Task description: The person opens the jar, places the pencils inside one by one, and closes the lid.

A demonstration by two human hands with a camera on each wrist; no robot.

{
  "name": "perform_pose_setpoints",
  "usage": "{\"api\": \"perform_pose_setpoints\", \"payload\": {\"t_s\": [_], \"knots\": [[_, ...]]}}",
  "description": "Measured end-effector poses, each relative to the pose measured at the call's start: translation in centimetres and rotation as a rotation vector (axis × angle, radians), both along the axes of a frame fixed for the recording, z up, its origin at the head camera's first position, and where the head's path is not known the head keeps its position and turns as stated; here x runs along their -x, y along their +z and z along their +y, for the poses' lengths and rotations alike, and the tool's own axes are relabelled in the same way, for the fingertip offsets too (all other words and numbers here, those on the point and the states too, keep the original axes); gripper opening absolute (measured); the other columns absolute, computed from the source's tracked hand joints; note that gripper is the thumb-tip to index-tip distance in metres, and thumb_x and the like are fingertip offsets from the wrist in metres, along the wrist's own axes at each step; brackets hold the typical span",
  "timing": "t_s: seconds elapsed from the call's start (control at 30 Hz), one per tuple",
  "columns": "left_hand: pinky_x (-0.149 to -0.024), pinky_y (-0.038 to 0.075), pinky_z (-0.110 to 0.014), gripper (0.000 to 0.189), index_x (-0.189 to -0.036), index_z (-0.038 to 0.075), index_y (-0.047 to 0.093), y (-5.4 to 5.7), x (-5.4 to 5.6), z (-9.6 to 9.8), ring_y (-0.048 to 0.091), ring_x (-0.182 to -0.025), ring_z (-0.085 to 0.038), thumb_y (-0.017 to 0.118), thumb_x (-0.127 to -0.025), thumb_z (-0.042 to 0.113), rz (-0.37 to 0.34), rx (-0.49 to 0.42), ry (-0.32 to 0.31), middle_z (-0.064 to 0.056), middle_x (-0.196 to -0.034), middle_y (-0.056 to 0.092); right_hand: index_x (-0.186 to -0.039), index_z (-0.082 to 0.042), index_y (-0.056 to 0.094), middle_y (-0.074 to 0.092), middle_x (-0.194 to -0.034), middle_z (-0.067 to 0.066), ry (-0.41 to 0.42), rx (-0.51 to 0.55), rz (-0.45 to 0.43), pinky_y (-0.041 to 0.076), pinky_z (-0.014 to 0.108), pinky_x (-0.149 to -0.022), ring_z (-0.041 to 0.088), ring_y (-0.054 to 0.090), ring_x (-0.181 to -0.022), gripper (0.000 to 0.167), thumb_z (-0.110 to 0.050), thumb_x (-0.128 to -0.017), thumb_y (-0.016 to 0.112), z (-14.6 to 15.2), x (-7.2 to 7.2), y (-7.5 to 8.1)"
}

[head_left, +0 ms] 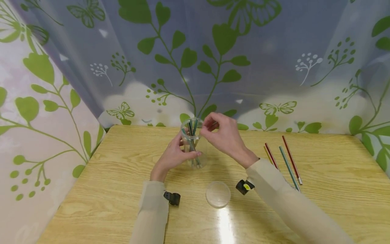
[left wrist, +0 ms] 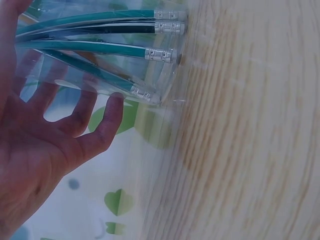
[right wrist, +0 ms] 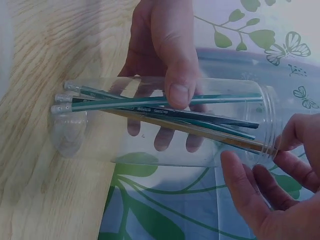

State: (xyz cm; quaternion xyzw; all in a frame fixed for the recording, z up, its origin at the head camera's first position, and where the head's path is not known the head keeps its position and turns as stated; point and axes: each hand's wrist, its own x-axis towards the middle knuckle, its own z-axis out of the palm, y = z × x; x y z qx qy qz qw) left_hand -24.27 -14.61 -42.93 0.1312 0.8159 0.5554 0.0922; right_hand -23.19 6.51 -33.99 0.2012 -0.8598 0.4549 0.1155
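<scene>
A clear plastic jar stands upright on the wooden table, its mouth uncovered. My left hand grips its side, thumb across the front and fingers behind. Several green pencils and a black pencil lean inside, their metal eraser ends at the bottom. At the rim my right hand pinches the upper end of a yellow-brown pencil, most of whose length is inside the jar. In the left wrist view, the green pencils show through the jar's wall beside the left fingers.
A round clear lid lies on the table in front of the jar. Off to the right lie two red pencils, a teal pencil and a yellow pencil, partly behind the right forearm. A leaf-patterned curtain hangs along the table's back edge.
</scene>
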Motion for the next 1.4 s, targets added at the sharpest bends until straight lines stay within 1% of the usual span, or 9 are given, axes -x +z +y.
{"api": "perform_pose_setpoints", "payload": {"t_s": [0.17,0.3,0.43,0.6,0.73,0.93,1.13,1.2,1.4], "knots": [[-0.100,0.053,-0.053,0.092,-0.157,0.038,0.031,0.1,0.0,0.0,0.046,-0.140,-0.036,0.085,-0.084,0.037,-0.001,0.021,0.007,-0.002,-0.155,0.043,-0.106,-0.011,0.066,0.069,-0.096,0.008,0.002,0.069,-0.156,0.061,0.032,-0.061,0.020,0.071,-0.077,0.016,-0.016,-0.091,0.066,0.0,0.1,0.6],[-0.101,0.051,-0.056,0.091,-0.157,0.041,0.031,0.0,0.0,0.0,0.045,-0.140,-0.037,0.085,-0.084,0.039,0.005,0.031,0.007,-0.001,-0.157,0.041,-0.113,-0.010,0.063,0.067,-0.099,0.013,-0.018,0.141,-0.280,0.062,0.033,-0.059,0.024,0.071,-0.073,0.022,-0.018,-0.094,0.068,-0.1,0.7,0.8],[-0.103,0.051,-0.056,0.089,-0.156,0.042,0.032,-0.1,0.1,0.0,0.045,-0.140,-0.037,0.085,-0.084,0.037,0.009,0.021,0.003,0.000,-0.158,0.040,-0.111,-0.010,0.064,0.065,-0.101,0.013,-0.024,0.174,-0.345,0.063,0.035,-0.061,0.028,0.071,-0.072,0.022,-0.023,-0.095,0.070,-0.1,1.3,0.7],[-0.104,0.051,-0.055,0.091,-0.157,0.038,0.032,-0.1,0.2,0.1,0.046,-0.140,-0.037,0.086,-0.084,0.033,0.003,0.006,0.003,-0.001,-0.159,0.040,-0.113,-0.010,0.064,0.063,-0.105,0.013,0.007,0.237,-0.414,0.064,0.036,-0.066,0.025,0.071,-0.085,0.025,-0.030,-0.098,0.068,0.6,1.5,0.3],[-0.103,0.052,-0.056,0.092,-0.157,0.037,0.032,0.0,0.2,0.2,0.046,-0.140,-0.037,0.086,-0.083,0.032,-0.001,0.004,0.007,-0.002,-0.158,0.041,-0.115,-0.008,0.064,0.064,-0.109,0.014,-0.003,0.266,-0.421,0.064,0.036,-0.069,0.022,0.070,-0.089,0.029,-0.034,-0.100,0.066,2.1,1.1,0.1],[-0.099,0.055,-0.054,0.093,-0.158,0.036,0.032,0.0,0.3,0.3,0.047,-0.140,-0.036,0.087,-0.083,0.031,-0.009,0.008,0.001,-0.004,-0.157,0.042,-0.119,-0.007,0.064,0.065,-0.110,0.012,-0.062,0.187,-0.374,0.063,0.031,-0.071,0.014,0.070,-0.088,0.038,-0.040,-0.101,0.064,6.6,0.0,-0.9],[-0.099,0.055,-0.055,0.093,-0.158,0.036,0.031,0.1,0.1,0.1,0.048,-0.139,-0.037,0.087,-0.083,0.030,-0.020,0.022,0.013,-0.006,-0.156,0.043,-0.125,-0.008,0.062,0.065,-0.120,0.014,-0.156,0.039,-0.356,0.061,0.025,-0.072,0.005,0.066,-0.089,0.044,-0.045,-0.102,0.060,11.9,-1.0,-2.3],[-0.100,0.054,-0.056,0.094,-0.158,0.037,0.031,0.1,0.1,0.0,0.047,-0.140,-0.037,0.087,-0.083,0.031,-0.024,0.026,0.016,-0.005,-0.157,0.042,-0.126,-0.008,0.062,0.065,-0.122,0.016,-0.197,-0.011,-0.348,0.061,0.026,-0.072,0.009,0.067,-0.091,0.047,-0.048,-0.102,0.058,13.5,-1.3,-2.9],[-0.102,0.052,-0.057,0.095,-0.158,0.039,0.030,0.0,0.1,-0.1,0.047,-0.140,-0.037,0.087,-0.083,0.032,-0.022,0.030,0.016,-0.002,-0.157,0.043,-0.128,-0.007,0.062,0.065,-0.122,0.022,-0.307,-0.149,-0.307,0.056,0.029,-0.069,0.037,0.066,-0.108,0.049,-0.048,-0.102,0.057,17.5,-1.6,-5.2]]}}
